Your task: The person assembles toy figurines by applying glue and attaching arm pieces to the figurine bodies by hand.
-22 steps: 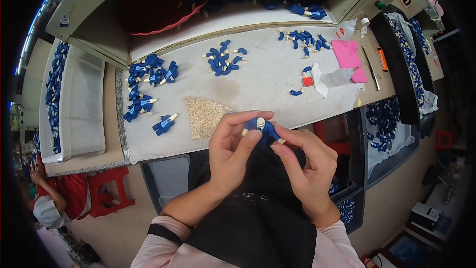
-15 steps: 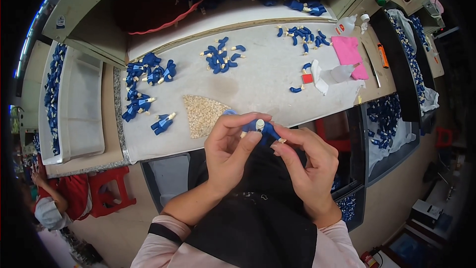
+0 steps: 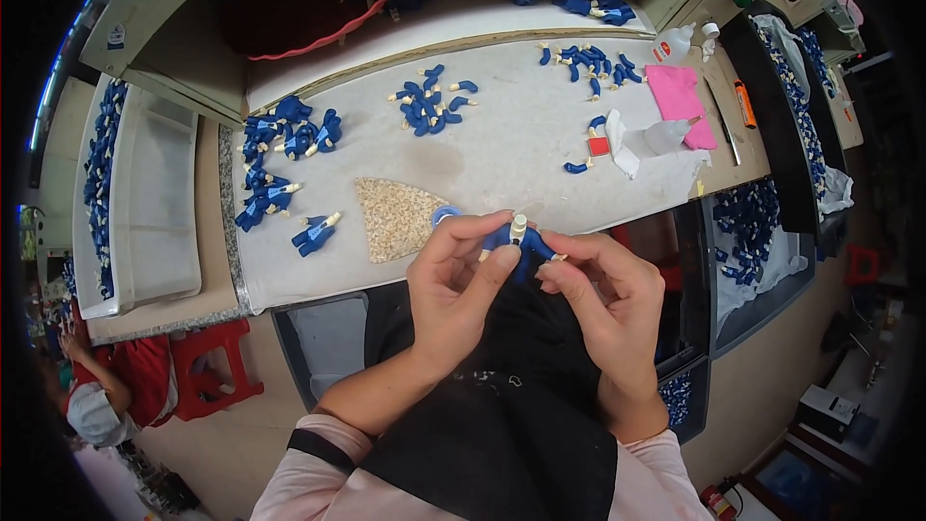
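Between my hands, above the table's near edge, is a small blue toy figure [image 3: 520, 243] with a cream neck peg pointing up. My left hand [image 3: 447, 294] pinches its body between thumb and fingers. On its other side, my right hand [image 3: 614, 304] has thumb and fingertips closed on the figure's blue arm, whose cream end shows. The figure's lower part is mostly hidden by the fingers. Just beyond my left hand lie a fan-shaped speckled mat [image 3: 394, 220] and a small round blue object [image 3: 444, 214].
Blue figure bodies [image 3: 292, 135] are heaped at the table's left. Loose blue arms [image 3: 427, 111] lie mid-table, with more arms [image 3: 588, 66] farther right. A squeeze bottle [image 3: 666, 138], red square [image 3: 598, 146] and pink cloth [image 3: 673, 93] lie right. A white bin [image 3: 154, 222] stands far left.
Both hands have shifted slightly right and up with the toy figure. The figure's neck and arm show a little more plainly now.
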The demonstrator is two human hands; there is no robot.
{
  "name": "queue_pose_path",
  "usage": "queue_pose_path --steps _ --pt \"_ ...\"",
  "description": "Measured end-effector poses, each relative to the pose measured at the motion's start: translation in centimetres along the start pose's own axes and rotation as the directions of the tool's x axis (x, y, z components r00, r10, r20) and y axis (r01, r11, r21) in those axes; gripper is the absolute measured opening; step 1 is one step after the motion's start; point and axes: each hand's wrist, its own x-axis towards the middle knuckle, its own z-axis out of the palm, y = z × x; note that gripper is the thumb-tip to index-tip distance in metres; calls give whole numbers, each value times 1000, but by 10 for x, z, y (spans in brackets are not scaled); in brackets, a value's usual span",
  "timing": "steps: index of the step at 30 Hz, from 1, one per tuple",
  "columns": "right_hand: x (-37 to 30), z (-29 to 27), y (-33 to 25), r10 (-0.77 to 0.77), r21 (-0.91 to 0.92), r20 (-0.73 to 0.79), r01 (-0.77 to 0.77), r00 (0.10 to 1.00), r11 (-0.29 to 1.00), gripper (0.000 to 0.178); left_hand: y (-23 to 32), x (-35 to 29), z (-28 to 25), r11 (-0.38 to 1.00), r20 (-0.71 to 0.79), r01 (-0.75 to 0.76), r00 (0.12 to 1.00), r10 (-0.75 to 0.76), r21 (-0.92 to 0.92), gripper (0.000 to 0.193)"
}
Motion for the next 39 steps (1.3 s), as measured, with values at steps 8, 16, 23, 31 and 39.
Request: queue_pose_path --steps 8,16,23,31,39 --pt "0 0 0 -5 -25 -11 5 1000 1000 14 1 2 -2 1000 21 11 1000 -11 24 24" --pt "0 -1 0 7 -40 -3 -7 1000 999 14 -1 3 -2 1000 32 28 999 -28 13 23" --pt "-1 2 2 -67 -108 -18 64 998 992 15 0 4 -4 999 61 1 998 -3 36 22" --pt "-1 3 -7 -289 -316 30 284 957 905 20 -1 5 -4 996 110 -85 990 87 -23 21" --pt "-4 2 -9 -313 -317 40 309 949 897 21 1 2 -4 994 141 -107 984 111 -30 21"
